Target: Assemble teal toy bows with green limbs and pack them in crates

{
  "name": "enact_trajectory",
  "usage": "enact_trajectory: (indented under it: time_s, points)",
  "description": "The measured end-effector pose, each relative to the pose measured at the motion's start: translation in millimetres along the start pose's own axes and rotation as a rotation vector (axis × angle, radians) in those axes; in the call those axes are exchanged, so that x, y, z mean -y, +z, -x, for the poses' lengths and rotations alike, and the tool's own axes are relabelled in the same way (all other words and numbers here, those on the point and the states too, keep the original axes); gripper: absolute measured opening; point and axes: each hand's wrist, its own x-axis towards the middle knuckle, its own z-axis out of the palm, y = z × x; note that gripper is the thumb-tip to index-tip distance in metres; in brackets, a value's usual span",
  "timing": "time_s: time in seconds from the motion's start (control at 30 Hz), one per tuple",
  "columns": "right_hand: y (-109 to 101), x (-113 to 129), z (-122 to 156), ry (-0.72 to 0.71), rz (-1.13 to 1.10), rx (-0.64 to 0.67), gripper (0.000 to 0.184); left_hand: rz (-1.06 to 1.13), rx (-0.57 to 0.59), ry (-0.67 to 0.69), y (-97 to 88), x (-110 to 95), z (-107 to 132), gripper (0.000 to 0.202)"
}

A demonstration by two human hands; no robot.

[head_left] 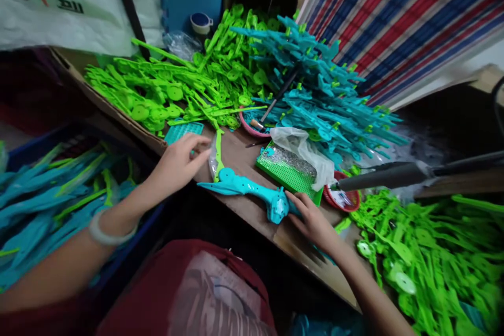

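A teal plastic toy body [246, 190] lies on the brown cardboard work surface [240, 155]. My right hand [313, 220] grips its rounded end, fingers curled round it. My left hand [179, 163], with a pale bangle on the wrist, reaches over the surface edge; its fingers are together at a green plastic strip [218, 153] in a clear wrapper. Whether it holds the strip I cannot make out.
Heaps of green parts [177, 89] and teal parts [326, 94] cover the back. A green pegboard tray [289, 173] with a plastic bag, a red dish [342, 199], a pink bowl [252, 126], a dark tool [405, 174], and a blue crate of finished pieces [47, 205] surround the hands.
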Motion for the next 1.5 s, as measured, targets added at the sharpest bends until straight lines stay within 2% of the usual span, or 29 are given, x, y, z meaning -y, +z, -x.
enact_trajectory:
  time_s: [0.07, 0.13, 0.23, 0.3, 0.43, 0.57, 0.7, 0.77, 0.9, 1.0, 1.07, 1.13, 1.2, 1.33, 1.4, 1.5]
  points:
    - [-8.5, 11.7, -2.1, 0.030, 0.020, 0.026, 0.058, -0.031, 0.041, 0.070, 8.8, 14.6, 35.2, 0.031]
    - [-21.2, 25.2, -6.9, 0.047, 0.052, 0.058, 0.056, -0.048, 0.083, 0.183, 21.9, 17.8, 57.1, 0.043]
    - [-39.6, 33.1, -18.1, 0.060, 0.153, 0.126, 0.057, -0.014, 0.174, 0.302, 45.6, 11.6, 65.7, 0.070]
    - [-48.1, 31.9, -23.2, 0.114, 0.174, 0.143, 0.055, 0.006, 0.253, 0.396, 63.1, 4.8, 62.2, 0.076]
    - [-53.3, 33.1, -23.1, 0.148, 0.194, 0.142, 0.049, -0.023, 0.321, 0.597, 91.0, -11.2, 55.4, 0.063]
    - [-46.5, 27.6, -21.6, 0.094, 0.176, 0.142, 0.049, -0.071, 0.327, 0.710, 106.1, -27.9, 57.0, 0.040]
    - [-40.2, 15.3, -21.9, 0.057, 0.050, 0.191, 0.055, -0.100, 0.337, 0.771, 120.3, -46.8, 64.6, 0.036]
    - [-42.4, 11.9, -17.9, 0.087, -0.006, 0.172, 0.058, -0.128, 0.357, 0.781, 129.9, -56.4, 66.5, 0.039]
    - [-63.2, 11.3, 11.2, 0.257, 0.056, 0.100, 0.051, -0.182, 0.423, 0.786, 153.9, -70.5, 59.4, 0.054]
    - [-80.4, 11.7, 54.1, 0.404, 0.096, 0.132, 0.039, -0.207, 0.471, 0.785, 169.5, -70.0, 49.7, 0.054]
    - [-82.4, 10.9, 87.1, 0.535, 0.061, 0.153, 0.026, -0.221, 0.475, 0.811, 173.9, -63.8, 45.2, 0.048]
    - [-73.4, 8.3, 116.3, 0.676, -0.050, 0.114, 0.026, -0.225, 0.456, 0.862, 172.6, -54.6, 42.8, 0.043]
    - [-54.8, 3.6, 136.7, 0.719, -0.156, 0.002, 0.028, -0.213, 0.432, 0.916, 167.2, -44.8, 41.5, 0.042]
    - [-5.5, -11.5, 147.0, 0.544, -0.112, -0.206, 0.043, -0.181, 0.431, 0.976, 154.3, -32.8, 37.8, 0.045]
    - [17.3, -18.3, 143.3, 0.492, -0.044, -0.281, 0.041, -0.196, 0.460, 0.977, 148.9, -34.0, 34.9, 0.047]
    - [41.9, -21.2, 137.8, 0.430, -0.041, -0.488, 0.034, -0.262, 0.498, 0.964, 143.2, -47.1, 30.6, 0.047]
